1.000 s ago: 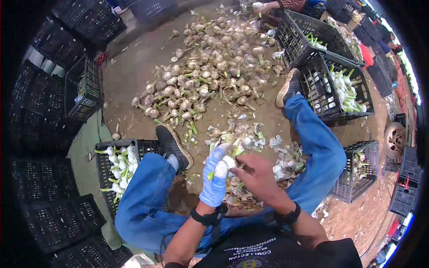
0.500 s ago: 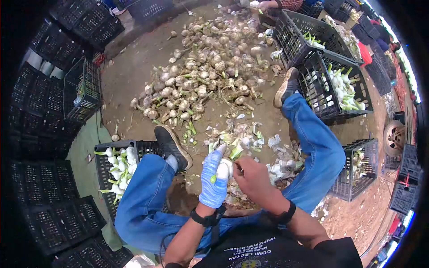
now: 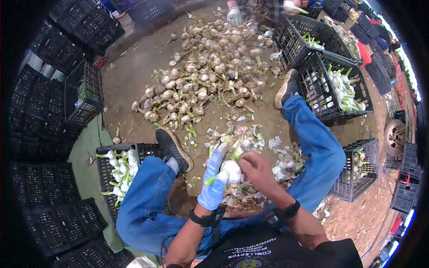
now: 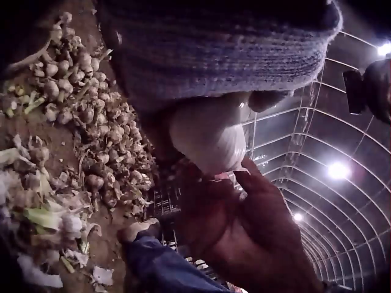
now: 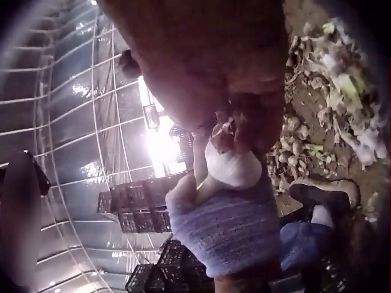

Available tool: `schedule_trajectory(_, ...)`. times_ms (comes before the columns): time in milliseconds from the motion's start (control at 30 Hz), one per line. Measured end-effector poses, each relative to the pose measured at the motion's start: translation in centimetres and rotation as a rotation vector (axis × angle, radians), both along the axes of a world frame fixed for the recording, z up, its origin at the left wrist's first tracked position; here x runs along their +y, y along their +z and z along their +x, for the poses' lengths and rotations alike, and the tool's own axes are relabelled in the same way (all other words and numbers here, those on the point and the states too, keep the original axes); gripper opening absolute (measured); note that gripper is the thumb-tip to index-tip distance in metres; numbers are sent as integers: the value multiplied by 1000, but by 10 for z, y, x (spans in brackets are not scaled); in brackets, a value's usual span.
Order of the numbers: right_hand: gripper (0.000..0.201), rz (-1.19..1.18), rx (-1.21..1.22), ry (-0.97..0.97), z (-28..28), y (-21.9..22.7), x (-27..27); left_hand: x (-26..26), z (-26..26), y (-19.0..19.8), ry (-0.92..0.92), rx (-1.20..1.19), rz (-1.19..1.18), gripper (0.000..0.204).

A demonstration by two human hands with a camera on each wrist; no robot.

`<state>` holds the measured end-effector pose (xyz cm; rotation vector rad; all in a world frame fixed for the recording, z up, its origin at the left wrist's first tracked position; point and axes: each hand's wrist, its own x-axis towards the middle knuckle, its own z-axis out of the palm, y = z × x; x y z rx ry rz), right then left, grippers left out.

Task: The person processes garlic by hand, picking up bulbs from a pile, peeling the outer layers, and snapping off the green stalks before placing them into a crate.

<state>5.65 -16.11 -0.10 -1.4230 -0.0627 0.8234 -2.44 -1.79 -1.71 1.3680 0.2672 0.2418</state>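
My left hand (image 3: 212,178), in a blue-and-white knit glove, grips a white garlic bulb (image 3: 232,171). Its green stem end (image 3: 210,181) sticks out toward the lower left over the glove. From the right, my bare right hand (image 3: 261,173) has thumb and fingers at the bulb's side. In the left wrist view those fingertips pinch the lower end of the garlic bulb (image 4: 211,140). A brownish, ragged bit of skin or root (image 5: 222,135) shows between the fingers in the right wrist view. Peeled skins (image 3: 243,194) lie below both hands.
A heap of unpeeled garlic (image 3: 201,76) spreads ahead on the ground. One crate with white bulbs (image 3: 105,172) stands left of my knee; another crate (image 3: 313,91) is at right. Another person's gloved hand (image 3: 234,16) is at the heap's far edge. Black crates (image 3: 49,187) line the left.
The bulb has turned in my left hand, and more of its white side shows. My right hand stays close to it. The other person's gloved hand has come to the heap's far edge.
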Motion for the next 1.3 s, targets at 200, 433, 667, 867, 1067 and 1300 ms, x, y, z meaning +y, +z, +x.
schedule_trajectory(200, 20, -115, -359, -86, 0, -8, -4, 10, -9, -61, -126, 406, -283, 61)
schedule_trajectory(433, 17, -378, -439, -122, 22, -36, -31, 11, -3, 9, -1, 206, -227, 62)
schedule_trajectory(667, 15, -80, -148, 32, -4, 11, -17, 1, -1, 2, 24, 209, -133, 47)
schedule_trajectory(867, 15, -301, -610, -111, 6, -25, -21, 2, -9, -6, 19, 243, -38, 55)
schedule_trajectory(1067, 20, -265, -349, -91, 10, -27, -34, 10, -3, 17, -16, 98, -227, 53)
schedule_trajectory(1300, 26, -53, -471, -60, -5, 21, -15, 3, -1, 17, -1, 126, -106, 59)
